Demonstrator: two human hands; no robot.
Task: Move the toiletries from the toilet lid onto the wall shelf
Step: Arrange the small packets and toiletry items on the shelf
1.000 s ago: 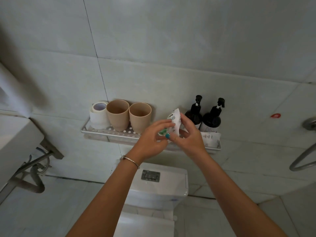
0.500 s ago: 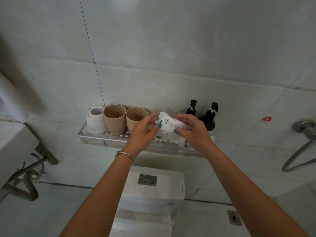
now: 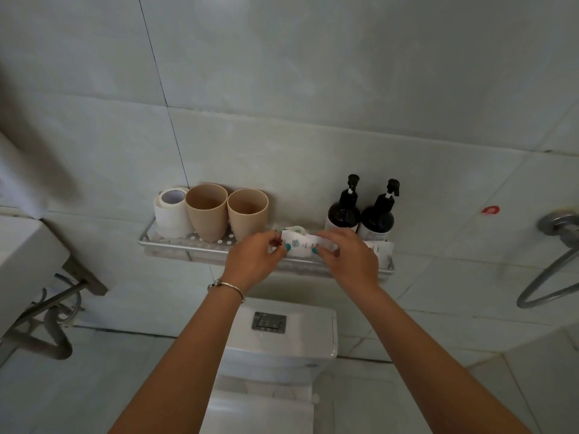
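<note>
White tube point(image 3: 301, 244) lies sideways — pinched between left hand point(image 3: 254, 261) and right hand point(image 3: 347, 258).

Dim, flat bathroom light; soft shadow far above-left of the left hand point(image 3: 253, 261); wide-angle bending at the edges.

On the shelf point(image 3: 175, 244): roll point(image 3: 170, 214) leftmost, two cups point(image 3: 206, 211) beside it, two bottles point(image 3: 343, 211) probably rightmost.
</note>
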